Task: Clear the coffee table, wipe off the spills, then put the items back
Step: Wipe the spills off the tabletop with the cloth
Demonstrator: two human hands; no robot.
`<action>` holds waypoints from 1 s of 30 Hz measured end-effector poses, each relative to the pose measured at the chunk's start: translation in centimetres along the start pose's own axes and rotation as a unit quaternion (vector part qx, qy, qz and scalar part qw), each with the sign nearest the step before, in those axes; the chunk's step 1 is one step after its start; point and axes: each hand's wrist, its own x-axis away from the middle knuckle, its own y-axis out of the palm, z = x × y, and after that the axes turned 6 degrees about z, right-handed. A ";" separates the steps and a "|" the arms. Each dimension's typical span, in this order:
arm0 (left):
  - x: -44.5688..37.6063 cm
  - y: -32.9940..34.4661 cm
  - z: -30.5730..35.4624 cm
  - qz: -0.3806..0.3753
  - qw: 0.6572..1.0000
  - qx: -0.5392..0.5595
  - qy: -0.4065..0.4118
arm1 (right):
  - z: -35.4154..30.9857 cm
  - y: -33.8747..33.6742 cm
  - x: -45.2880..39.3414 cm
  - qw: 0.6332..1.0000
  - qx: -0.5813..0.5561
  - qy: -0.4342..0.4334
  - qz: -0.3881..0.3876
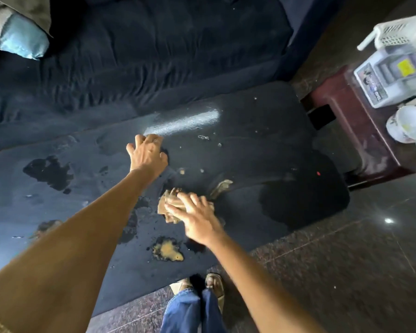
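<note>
The right hand point(197, 218) is blurry; its flat fingers press a crumpled brown cloth point(171, 207) on the dark coffee table point(262, 145). The left hand point(148, 153) leans on the table with bent, spread fingers and holds nothing. One yellow-brown spill point(167, 250) sits near the front edge. One white basket point(394, 32) stands far right; what is inside cannot be seen.

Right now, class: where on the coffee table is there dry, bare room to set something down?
Far right corner of the coffee table, beyond the crumbs. Crowded: the middle, with left hand, right hand on the cloth, yellow spill, dark puddle.
</note>
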 end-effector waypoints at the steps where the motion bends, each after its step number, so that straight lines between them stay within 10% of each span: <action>1: 0.5 0.0 0.6 -0.001 1.000 0.001 0.004 | 2.0 -0.8 1.0 1.000 -0.003 -0.006 0.003; 5: 2.3 0.0 1.3 0.002 1.000 0.000 0.010 | 11.6 -5.1 6.8 0.967 0.050 0.235 0.086; 11: 5.1 0.7 -0.6 0.011 0.999 0.002 -0.031 | 12.5 -6.3 6.3 0.762 0.059 0.626 0.155; 14: 6.3 0.9 -0.9 0.010 0.999 -0.010 -0.039 | 4.5 -3.9 2.9 0.827 -0.022 0.537 0.165; 18: 7.4 1.0 -1.6 0.001 0.999 -0.037 -0.039 | -5.3 0.8 3.9 0.985 -0.007 0.151 0.082; 22: 8.8 1.0 -2.9 -0.012 0.997 -0.061 -0.042 | -0.7 1.0 8.3 0.996 0.023 -0.079 -0.017; 26: 9.8 0.8 -3.8 -0.011 0.998 -0.044 -0.051 | 8.4 -4.0 12.5 0.978 0.091 0.166 0.087; 30: 10.6 0.6 -4.3 -0.017 0.998 -0.043 -0.032 | 11.3 -5.5 12.5 0.854 0.096 0.490 0.144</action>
